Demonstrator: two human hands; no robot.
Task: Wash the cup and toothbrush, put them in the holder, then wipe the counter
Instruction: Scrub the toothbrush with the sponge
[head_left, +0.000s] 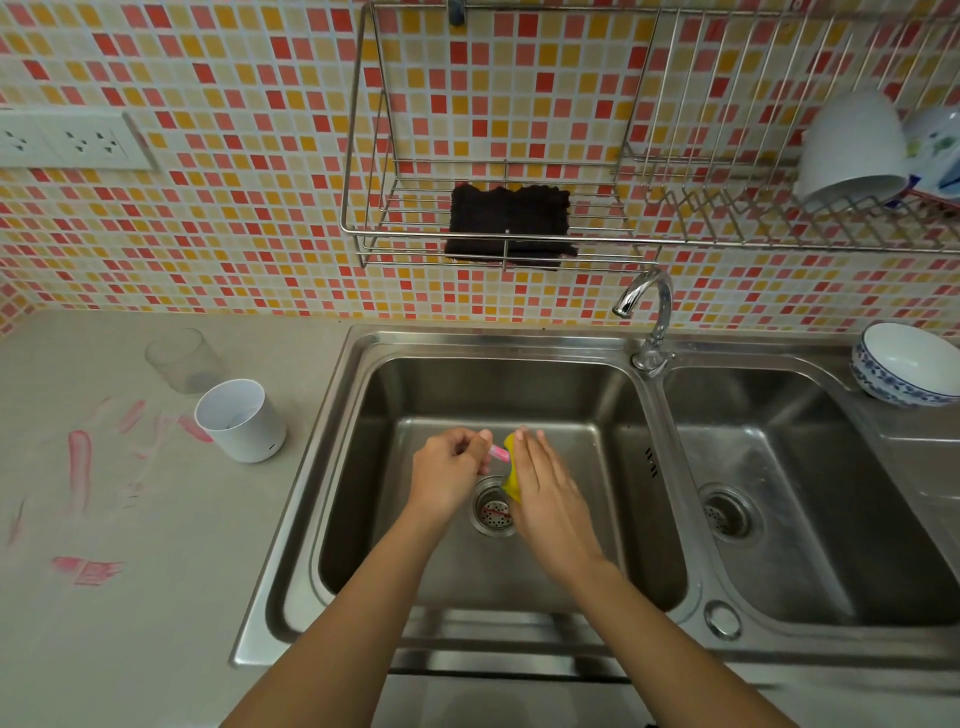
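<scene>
**Mia:** What is the pink thing?

**Dad:** That is the toothbrush (497, 453). The left hand (451, 470) is pinching it between thumb and fingers, low over the left sink (613, 499), just above the drain (495, 506). Only a small pink bit is showing.

**Mia:** And the yellow thing?

**Dad:** It looks like a sponge (511, 475). The right hand (545, 488) is pressing it against the toothbrush, with the fingers lying flat and close together over it.

**Mia:** So the brush is getting a scrub?

**Dad:** I think so. To do it well, the left hand should be gripping the brush tight, because wet things slip. If it drops, it lands right on the drain.

**Mia:** Is the water running?

**Dad:** I am not seeing any coming from the tap (647, 312). The spout is pointing over the left sink, so a rinse is close by. Rubbing the sponge along the brush and turning it round would be reaching all sides.

**Mia:** Where is the cup?

**Dad:** The clear cup (179, 361) is standing on the worktop (156, 597), well left of the sink. Just beside it is the white holder (241, 421), standing open and looking empty.

**Mia:** What are those red marks?

**Dad:** Pink smears (79, 467) are lying on the worktop, left of the holder. They are waiting for the wipe. A dark cloth (509, 226) is sitting in the wire rack (363, 228) on the wall, above the sink.
</scene>
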